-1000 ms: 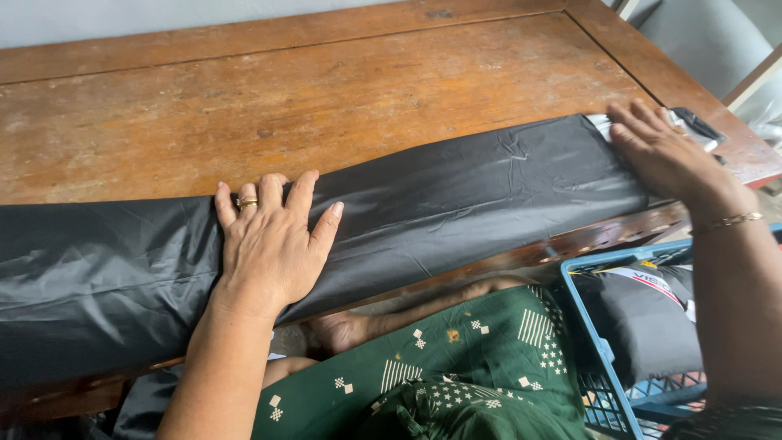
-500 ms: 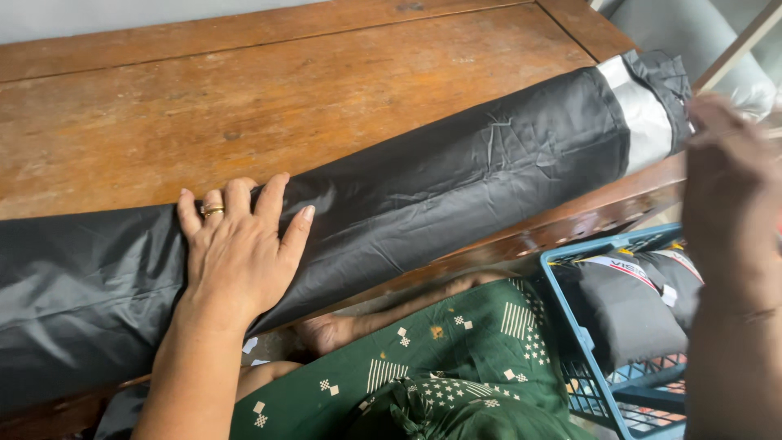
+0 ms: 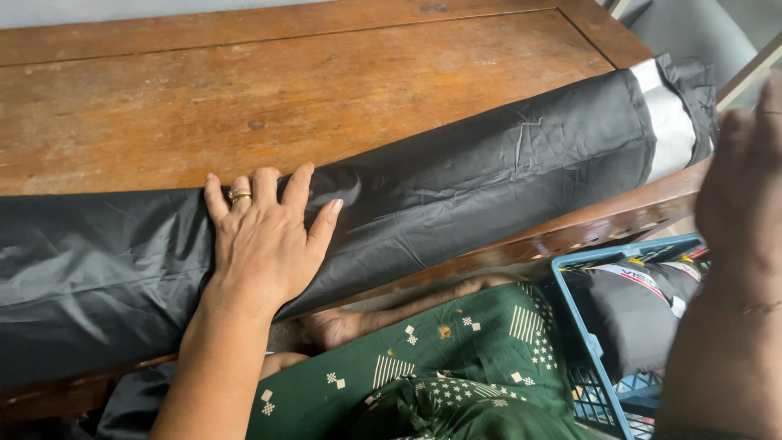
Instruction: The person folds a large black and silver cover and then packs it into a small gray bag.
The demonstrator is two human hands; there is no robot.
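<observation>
Black fabric roll (image 3: 456, 179): thin, faintly glossy, creased cloth. Worktop (image 3: 244, 90): worn, scuffed matt wood. Blue crate (image 3: 586, 342): latticed plastic.

A white-and-red label (image 3: 631, 279) lies on a dark bundle (image 3: 631, 314) in the blue crate (image 3: 574, 301).

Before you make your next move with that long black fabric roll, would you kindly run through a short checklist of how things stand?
1. Left hand flat on the long black fabric roll: ok.
2. Roll lying across the brown wooden table: ok, though it runs along the near edge.
3. Right hand on the roll: not ok, raised and blurred beside its white-banded end.
4. Far left end of the roll: cannot tell, out of view.
5. Blue plastic basket apart from the roll: ok, below the table edge.
</observation>
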